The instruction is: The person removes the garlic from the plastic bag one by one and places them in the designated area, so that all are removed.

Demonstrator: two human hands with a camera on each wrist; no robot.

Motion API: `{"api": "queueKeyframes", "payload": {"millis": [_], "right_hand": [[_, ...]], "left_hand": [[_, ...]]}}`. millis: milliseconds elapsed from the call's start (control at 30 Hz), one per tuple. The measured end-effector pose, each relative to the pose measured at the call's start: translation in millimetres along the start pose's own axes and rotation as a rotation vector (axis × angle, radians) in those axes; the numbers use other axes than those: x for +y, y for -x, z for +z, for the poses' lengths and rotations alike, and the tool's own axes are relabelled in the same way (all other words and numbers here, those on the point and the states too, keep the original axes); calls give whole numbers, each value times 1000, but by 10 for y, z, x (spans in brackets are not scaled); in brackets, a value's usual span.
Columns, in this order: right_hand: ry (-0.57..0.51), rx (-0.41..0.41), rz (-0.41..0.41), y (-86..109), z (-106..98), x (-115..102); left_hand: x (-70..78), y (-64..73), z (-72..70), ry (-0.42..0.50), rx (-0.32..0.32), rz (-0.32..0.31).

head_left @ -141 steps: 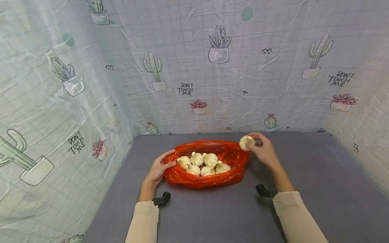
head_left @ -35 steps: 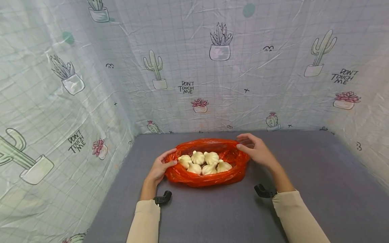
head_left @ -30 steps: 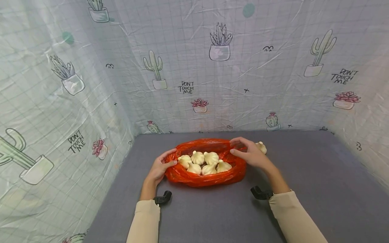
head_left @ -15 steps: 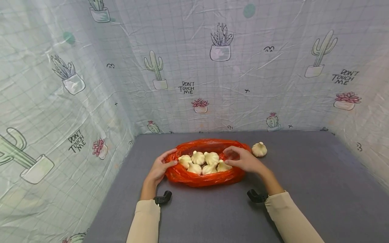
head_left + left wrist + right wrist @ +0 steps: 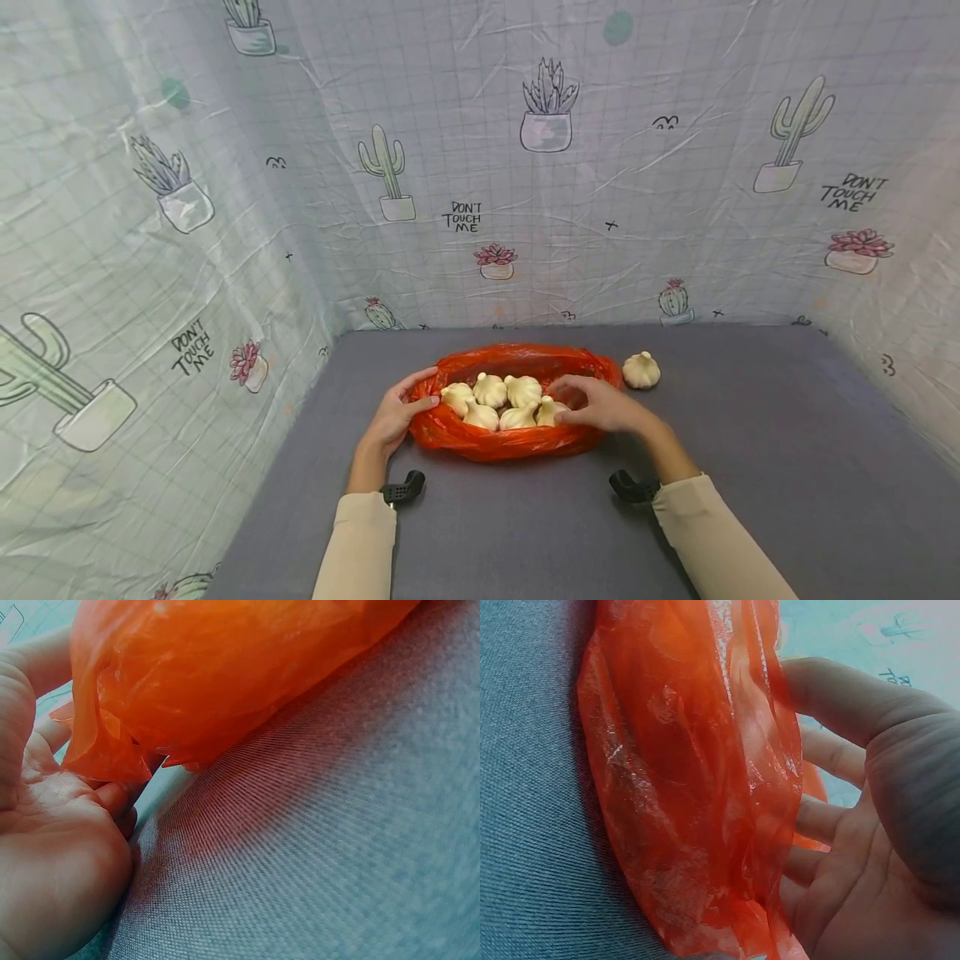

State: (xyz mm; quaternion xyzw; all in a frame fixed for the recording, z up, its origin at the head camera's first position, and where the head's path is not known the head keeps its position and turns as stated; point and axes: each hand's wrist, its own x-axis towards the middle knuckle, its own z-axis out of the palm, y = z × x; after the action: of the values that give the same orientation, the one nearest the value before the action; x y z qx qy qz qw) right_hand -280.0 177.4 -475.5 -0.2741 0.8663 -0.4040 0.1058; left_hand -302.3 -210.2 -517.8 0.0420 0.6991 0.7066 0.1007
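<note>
In the head view, a red plastic bag [image 5: 480, 446] lies with its mouth wide, holding several garlic bulbs [image 5: 491, 390]. My left hand [image 5: 390, 417] grips the bag's left rim, thumb over the edge; in the left wrist view the red plastic [image 5: 225, 667] hangs against the palm. My right hand [image 5: 600, 406] reaches over the right rim, with thumb and fingers about the rightmost garlic bulb [image 5: 549, 411]. In the right wrist view the bag's side [image 5: 682, 787] hides those fingertips. One more garlic bulb [image 5: 641, 370] rests on the table to the bag's right.
The grey table [image 5: 510, 525] runs back to a hanging cloth [image 5: 465, 125] printed with cacti, which also closes off the left and right sides. A black wrist camera [image 5: 405, 488] sits on each forearm.
My right hand has set a garlic bulb down right of the bag, then moved left and down into the bag to the rightmost bulb. My left hand has stayed on the rim.
</note>
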Motion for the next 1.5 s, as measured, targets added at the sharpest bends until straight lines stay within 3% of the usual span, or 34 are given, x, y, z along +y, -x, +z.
{"api": "queueKeyframes", "payload": {"millis": [200,733,1167,1500], "right_hand": [[5,-37,-23,-1,20,26],[44,-51,20,-2,52,61],[-4,79,-13,4,8,29],[-59,180,12,25,-81,11]], "left_hand": [[-4,-2,-4,3,-6,4],[-36,-13,-15,5,-4,17],[-29,-16,-16,21,-11,26],[-42,-26,-16,19,-9,20]]}}
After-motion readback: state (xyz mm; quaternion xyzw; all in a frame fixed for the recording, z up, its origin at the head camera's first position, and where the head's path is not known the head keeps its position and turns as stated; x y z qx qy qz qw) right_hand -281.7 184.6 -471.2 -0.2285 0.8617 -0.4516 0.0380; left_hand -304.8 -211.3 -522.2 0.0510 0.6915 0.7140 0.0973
